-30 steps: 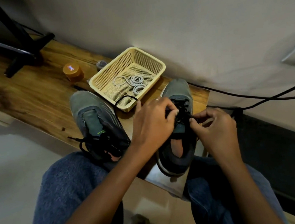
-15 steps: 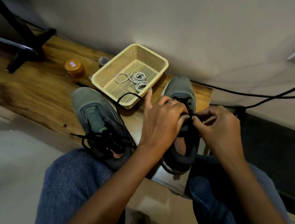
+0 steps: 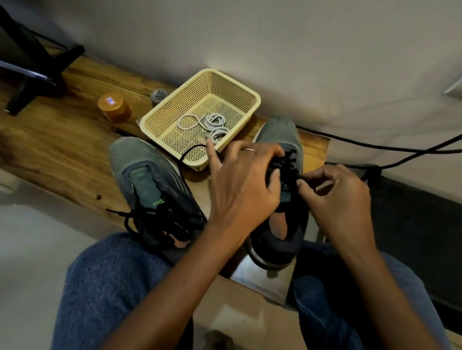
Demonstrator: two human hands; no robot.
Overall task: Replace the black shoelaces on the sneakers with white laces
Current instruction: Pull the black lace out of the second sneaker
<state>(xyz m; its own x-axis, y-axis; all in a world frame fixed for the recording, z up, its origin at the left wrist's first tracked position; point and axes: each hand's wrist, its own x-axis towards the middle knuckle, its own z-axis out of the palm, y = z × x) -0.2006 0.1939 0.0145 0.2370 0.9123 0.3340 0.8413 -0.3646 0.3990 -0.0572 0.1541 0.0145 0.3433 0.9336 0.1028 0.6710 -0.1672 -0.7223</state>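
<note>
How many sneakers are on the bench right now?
2. One sneaker sits left of the basket, black lace on it. The other sneaker is to the right, under both hands. None seem hidden.

I see bare forearms, no sleeves reaching into view. Left hand (image 3: 243, 190) carries one thin, pale metal ring (image 3: 249, 150) on a finger; it is a plain band, and I can make out no stone. Right hand (image 3: 340, 196) shows no ring or watch. Nails short. Both legs in blue jeans (image 3: 112, 285), denim slightly mottled, lighter at the left knee and darker in shadow on the right.
</note>
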